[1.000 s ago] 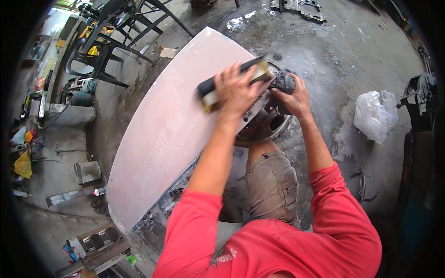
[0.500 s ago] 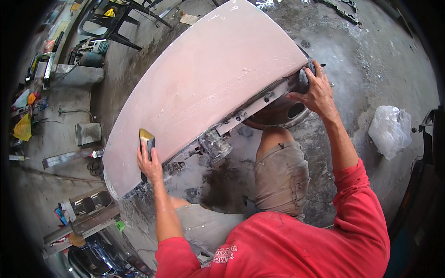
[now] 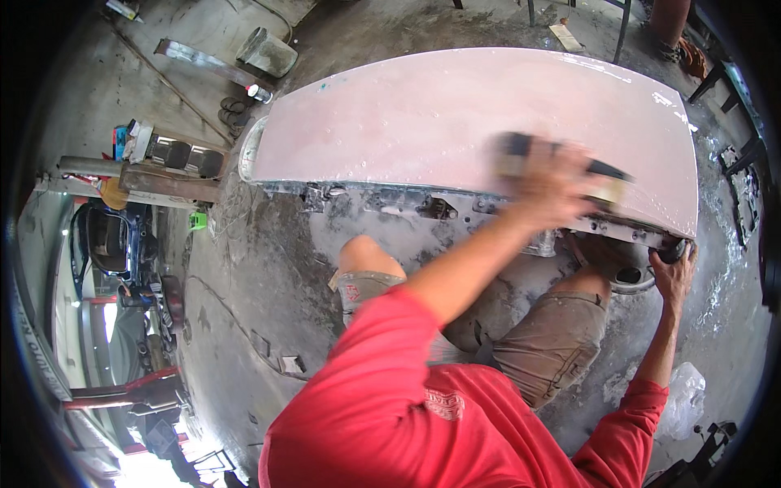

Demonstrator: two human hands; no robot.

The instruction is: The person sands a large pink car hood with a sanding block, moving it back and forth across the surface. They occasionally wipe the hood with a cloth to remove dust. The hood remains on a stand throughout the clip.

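A long pale pink car panel (image 3: 390,106), speckled with wet drops, lies across in front of me, its near edge showing a metal flange with holes. My left hand (image 3: 553,183) is closed on a dark sanding block (image 3: 508,156) with a yellowish part, lying on the panel's right half and smeared by motion. My right hand (image 3: 675,268) grips a dark rounded object (image 3: 672,250) at the panel's near right corner, beside a round metal support (image 3: 630,276) underneath. My knees show below the near edge.
Behind stand a bucket (image 3: 264,53) and dark chair legs at upper right. At left are metal beams (image 3: 163,183), a small green object (image 3: 198,220), car parts (image 3: 106,244) and a cable across the floor. A bag of clear plastic (image 3: 683,398) lies at right.
The view has turned, so the panel now runs across it. My left hand has moved with the block from the panel's left end to its right half. My right hand stays at the corner.
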